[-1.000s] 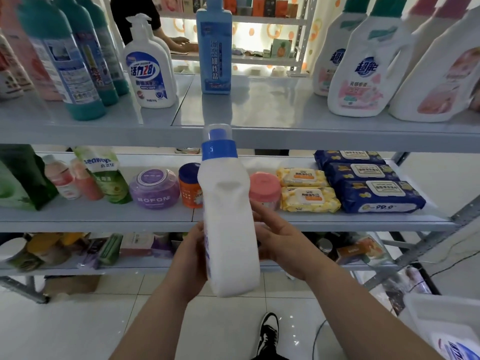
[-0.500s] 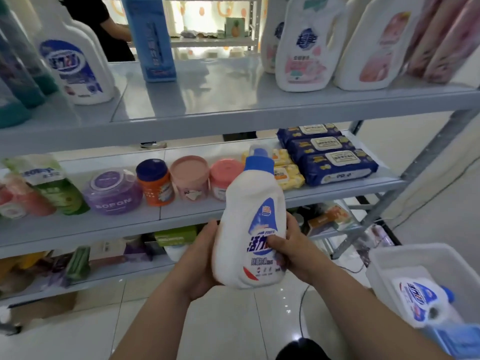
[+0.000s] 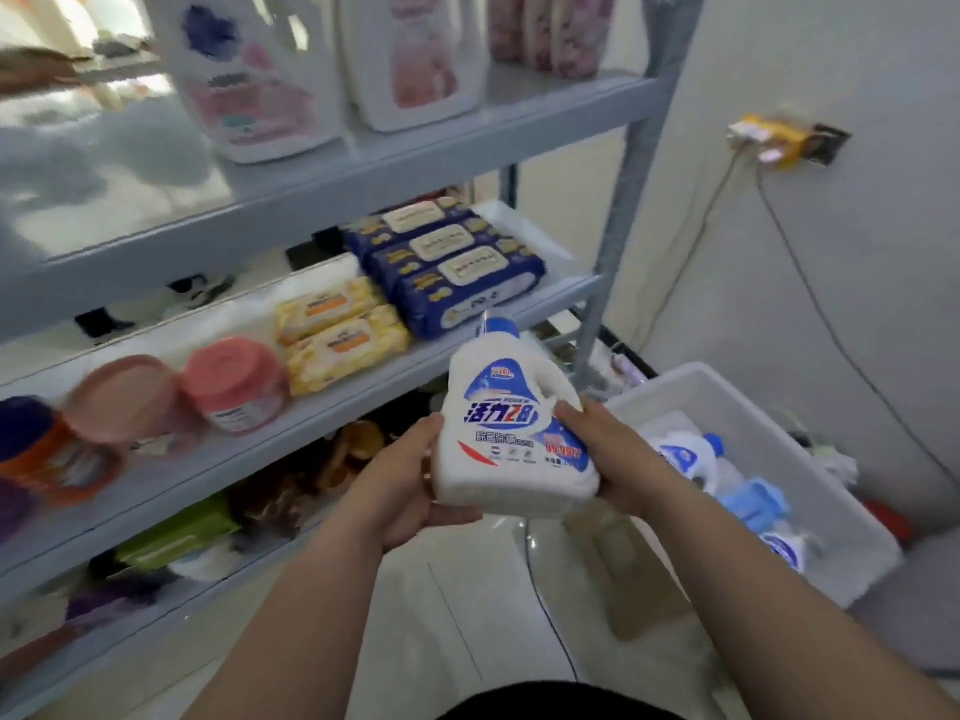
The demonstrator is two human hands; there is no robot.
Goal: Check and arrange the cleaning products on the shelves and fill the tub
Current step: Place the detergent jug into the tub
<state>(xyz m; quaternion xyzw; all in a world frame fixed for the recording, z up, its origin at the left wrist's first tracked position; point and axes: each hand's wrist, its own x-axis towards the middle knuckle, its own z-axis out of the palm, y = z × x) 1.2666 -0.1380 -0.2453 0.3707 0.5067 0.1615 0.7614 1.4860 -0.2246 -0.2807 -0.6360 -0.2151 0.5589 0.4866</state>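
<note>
While both hands are raised in front of the shelving, the white detergent bottle (image 3: 511,433) is held in the air between them. It is tilted, with its blue cap (image 3: 500,328) toward the middle shelf (image 3: 363,392) and its printed label facing the camera.

The left hand (image 3: 400,485) cups the bottle's lower left side, thumb laid along the front edge and fingers curled under and behind it. The right hand (image 3: 610,459) grips the lower right side, thumb pressed on the label and fingers wrapped round the back.

The bottle touches no shelf and hangs just left of the white tub (image 3: 737,392), which stands low at the right near the wall. Inside the tub lie a smaller white bottle (image 3: 685,454) with a blue label, a light blue item (image 3: 753,504) and a further white container (image 3: 784,548), only partly seen.

On the middle shelf three dark blue wipe packs (image 3: 447,262) lie side by side at the right end, with two yellow packs (image 3: 337,330) just beside them and two pink jars (image 3: 234,381) further left. Items beyond those are too blurred to identify. The upper shelf carries large white jugs (image 3: 249,80) with pink labels, also blurred.

A wall socket (image 3: 779,140) is mounted above the tub, with a cable running down from it.
</note>
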